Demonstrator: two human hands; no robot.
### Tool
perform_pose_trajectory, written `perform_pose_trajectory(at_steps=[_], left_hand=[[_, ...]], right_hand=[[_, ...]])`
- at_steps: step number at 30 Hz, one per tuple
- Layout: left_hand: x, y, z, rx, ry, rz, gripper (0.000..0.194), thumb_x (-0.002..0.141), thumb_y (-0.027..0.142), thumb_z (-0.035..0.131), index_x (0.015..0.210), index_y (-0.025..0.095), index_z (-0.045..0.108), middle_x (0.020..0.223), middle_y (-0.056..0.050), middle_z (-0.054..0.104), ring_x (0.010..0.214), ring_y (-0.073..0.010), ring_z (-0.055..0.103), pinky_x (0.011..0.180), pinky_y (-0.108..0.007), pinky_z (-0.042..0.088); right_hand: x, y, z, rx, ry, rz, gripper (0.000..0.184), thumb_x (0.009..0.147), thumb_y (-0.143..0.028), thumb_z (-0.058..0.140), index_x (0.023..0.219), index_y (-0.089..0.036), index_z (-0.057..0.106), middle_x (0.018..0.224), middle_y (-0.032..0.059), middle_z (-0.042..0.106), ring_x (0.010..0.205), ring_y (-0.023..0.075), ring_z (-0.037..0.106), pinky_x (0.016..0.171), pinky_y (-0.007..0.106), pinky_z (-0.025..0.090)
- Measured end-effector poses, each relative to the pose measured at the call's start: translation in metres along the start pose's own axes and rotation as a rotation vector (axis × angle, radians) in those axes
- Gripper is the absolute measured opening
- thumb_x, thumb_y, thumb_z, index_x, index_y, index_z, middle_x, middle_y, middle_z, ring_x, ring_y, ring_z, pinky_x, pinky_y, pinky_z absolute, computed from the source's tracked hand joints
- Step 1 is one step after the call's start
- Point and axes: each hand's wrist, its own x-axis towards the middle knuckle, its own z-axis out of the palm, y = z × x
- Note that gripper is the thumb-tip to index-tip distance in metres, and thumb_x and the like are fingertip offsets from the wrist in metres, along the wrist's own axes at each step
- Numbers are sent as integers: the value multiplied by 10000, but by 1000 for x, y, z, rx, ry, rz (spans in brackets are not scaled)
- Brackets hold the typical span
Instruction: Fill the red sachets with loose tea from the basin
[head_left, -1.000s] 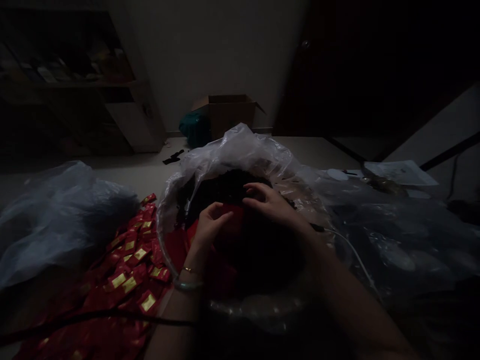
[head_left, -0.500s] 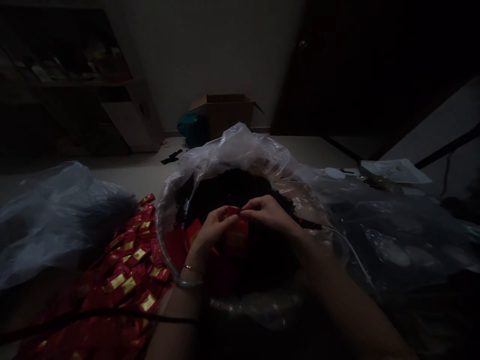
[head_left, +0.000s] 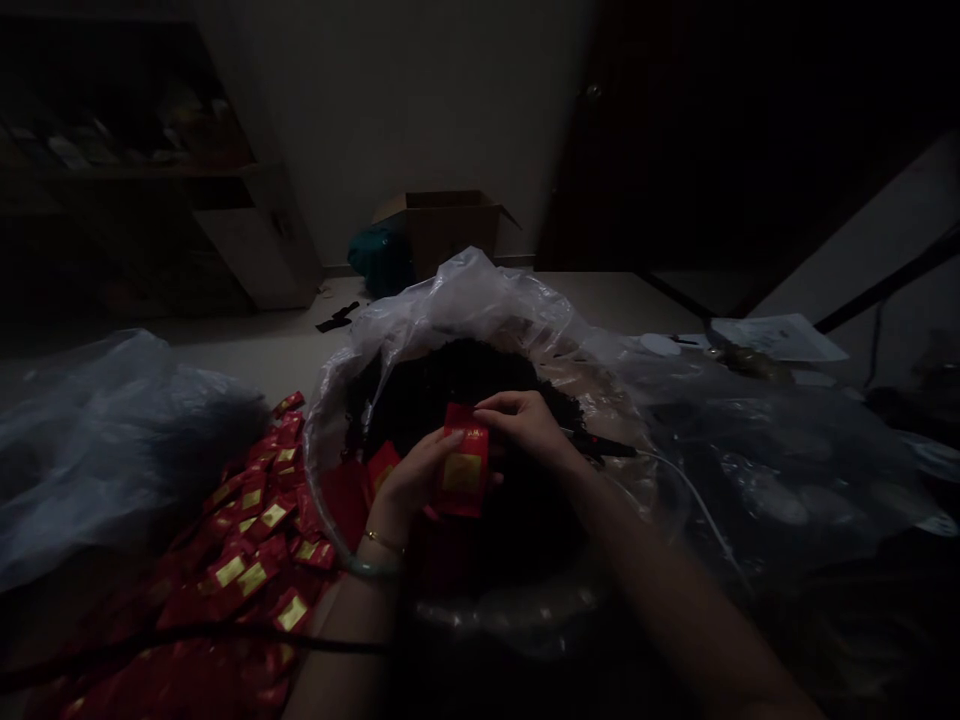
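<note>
My left hand (head_left: 421, 468) is closed around a red packet (head_left: 463, 478) with a gold square on its front. The packet stands nearly upright, its printed face towards me. At its upper right edge, the thumb and fingertips of my right hand (head_left: 521, 418) pinch the packet. Both hands are over a round container lined with clear plastic (head_left: 480, 275), which holds a dark, crumbly heap (head_left: 450, 365) resembling loose tea leaves. More red packets (head_left: 349, 495) lean inside it, left of my left hand. Right of my right hand lies a black tool with a pale cord (head_left: 611, 448).
Many red and gold packets (head_left: 259, 560) are piled at the left. Behind them sits a translucent plastic bag (head_left: 112, 430). A cardboard box (head_left: 450, 235) and a teal bag (head_left: 381, 260) stand by the wall. Plastic sheeting (head_left: 780, 450) spreads at right.
The packet has tilted so that its gold-marked front now faces me more plainly. My right hand still pinches near its top edge. The view has shifted slightly.
</note>
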Motion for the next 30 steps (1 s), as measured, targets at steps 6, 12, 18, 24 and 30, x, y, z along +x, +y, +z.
perform_pose_trajectory(at_steps=[6, 12, 18, 24, 30], left_hand=[[-2, 7, 0, -86, 164, -38, 345, 716, 345, 650, 1005, 158, 636, 941, -108, 730, 610, -193, 662, 587, -345, 556], [1, 7, -5, -87, 188, 49, 319, 671, 263, 687, 955, 133, 623, 1039, -145, 705, 664, -197, 667, 591, -340, 568], [6, 2, -13, -59, 126, 63, 355, 629, 206, 714, 962, 132, 615, 1094, -145, 687, 739, -215, 675, 636, -362, 572], [7, 0, -12, -58, 64, 65, 347, 654, 203, 716, 977, 107, 630, 1130, -173, 668, 752, -223, 679, 643, -362, 571], [4, -1, -7, -26, 22, 44, 328, 641, 217, 745, 932, 89, 663, 975, -153, 721, 689, -203, 677, 638, -313, 546]], right_hand=[[9, 12, -43, -361, -5, -163, 364, 754, -326, 636, 1096, -201, 652, 1074, 81, 679, 982, 213, 629, 859, 358, 480], [10, 51, -122, -1002, -204, 315, 770, 499, -230, 806, 1231, -170, 572, 1226, 157, 598, 1087, 316, 571, 916, 402, 436], [11, 64, -123, -976, -315, 373, 440, 563, -193, 738, 1001, -179, 694, 951, 80, 711, 840, 242, 652, 715, 297, 477], [4, 31, -131, -600, -267, 127, 411, 751, -423, 628, 1081, -183, 671, 1012, 68, 697, 846, 211, 642, 717, 280, 493], [-9, -19, -77, -499, -320, 10, 563, 744, -489, 634, 1222, -194, 597, 1127, 67, 664, 945, 232, 626, 758, 301, 504]])
